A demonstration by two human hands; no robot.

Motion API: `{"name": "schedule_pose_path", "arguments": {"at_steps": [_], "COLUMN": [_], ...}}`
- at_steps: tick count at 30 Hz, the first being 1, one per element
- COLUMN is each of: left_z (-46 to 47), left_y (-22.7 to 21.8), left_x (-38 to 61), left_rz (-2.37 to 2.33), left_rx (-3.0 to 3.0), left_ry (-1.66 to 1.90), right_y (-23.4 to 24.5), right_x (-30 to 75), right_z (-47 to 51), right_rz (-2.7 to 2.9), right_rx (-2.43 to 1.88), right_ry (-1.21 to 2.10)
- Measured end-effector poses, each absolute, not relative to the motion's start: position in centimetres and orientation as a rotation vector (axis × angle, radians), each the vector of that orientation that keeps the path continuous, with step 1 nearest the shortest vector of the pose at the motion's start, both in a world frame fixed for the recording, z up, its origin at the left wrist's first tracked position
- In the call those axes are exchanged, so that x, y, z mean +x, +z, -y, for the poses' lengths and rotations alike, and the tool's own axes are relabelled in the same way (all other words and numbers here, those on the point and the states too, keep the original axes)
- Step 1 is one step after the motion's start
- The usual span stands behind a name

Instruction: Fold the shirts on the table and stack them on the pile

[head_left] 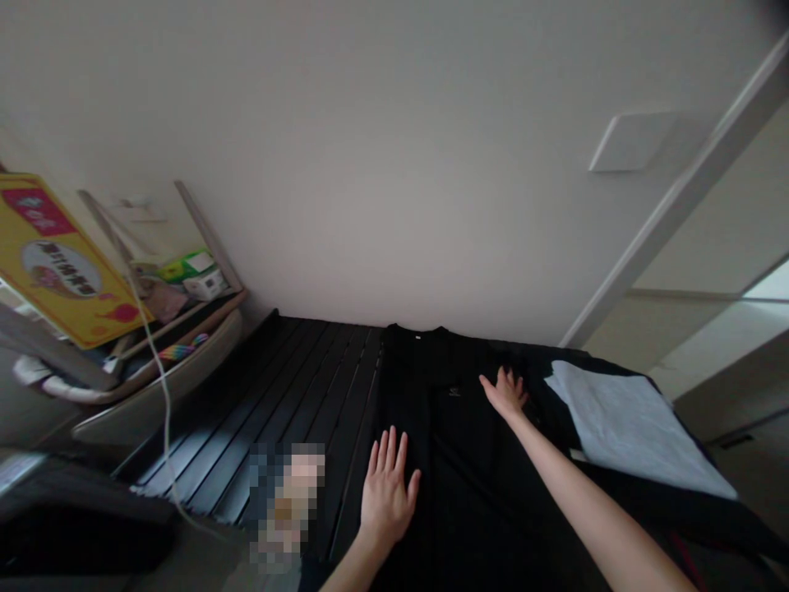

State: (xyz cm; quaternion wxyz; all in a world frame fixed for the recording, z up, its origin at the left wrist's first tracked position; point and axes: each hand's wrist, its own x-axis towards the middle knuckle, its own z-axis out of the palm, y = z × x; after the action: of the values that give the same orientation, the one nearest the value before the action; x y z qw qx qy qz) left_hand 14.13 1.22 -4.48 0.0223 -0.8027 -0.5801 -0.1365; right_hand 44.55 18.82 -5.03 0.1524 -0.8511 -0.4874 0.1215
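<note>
A black shirt (456,444) lies spread on a dark slatted surface (289,370), its collar toward the wall and a small logo on its chest. My left hand (388,489) rests flat on the shirt's left side, fingers stretched out and nothing in it. Farther up on the right, my right hand (506,393) touches the black fabric near the shirt's shoulder with its fingers apart. A folded light grey cloth (641,427) lies to the right of my right forearm, on more dark fabric.
A white wall (419,181) stands behind the slatted surface. At the left is a cart-like frame (213,345) with small boxes (206,279), a yellow sign (67,263) and a hanging white cable (165,395). A pixelated patch (289,510) covers something at the lower left.
</note>
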Motion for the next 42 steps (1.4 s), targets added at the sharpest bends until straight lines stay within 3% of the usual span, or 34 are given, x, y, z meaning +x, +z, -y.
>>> {"name": "schedule_pose_path", "arguments": {"at_steps": [9,16,19,33,42], "left_z": [-1.5,-1.5,-1.4,-1.1,-0.8], "left_y": [-4.2,-4.0,-3.9,-3.9,-4.8], "left_x": [14.0,13.7,13.7,14.0,14.1], "left_rz": [1.871,1.93,1.939,1.896,1.857], "left_rx": [-2.528,-2.581,-2.591,-2.576,-2.569], "left_ry": [-0.47,-0.537,-0.551,-0.581,-0.618], "right_y": [1.0,1.9,1.0,-1.4,0.3], "right_x": [34.7,25.6,24.5,33.5,37.8], "right_z": [-20.0,-23.7,-23.9,-11.9,0.4], "right_rz": [1.764,2.09,2.201,2.12,2.155], "right_rx": [-2.065,-1.907,-1.775,-2.117,-2.305], "right_ry": [-0.042,0.557,0.646,0.61,0.523]}}
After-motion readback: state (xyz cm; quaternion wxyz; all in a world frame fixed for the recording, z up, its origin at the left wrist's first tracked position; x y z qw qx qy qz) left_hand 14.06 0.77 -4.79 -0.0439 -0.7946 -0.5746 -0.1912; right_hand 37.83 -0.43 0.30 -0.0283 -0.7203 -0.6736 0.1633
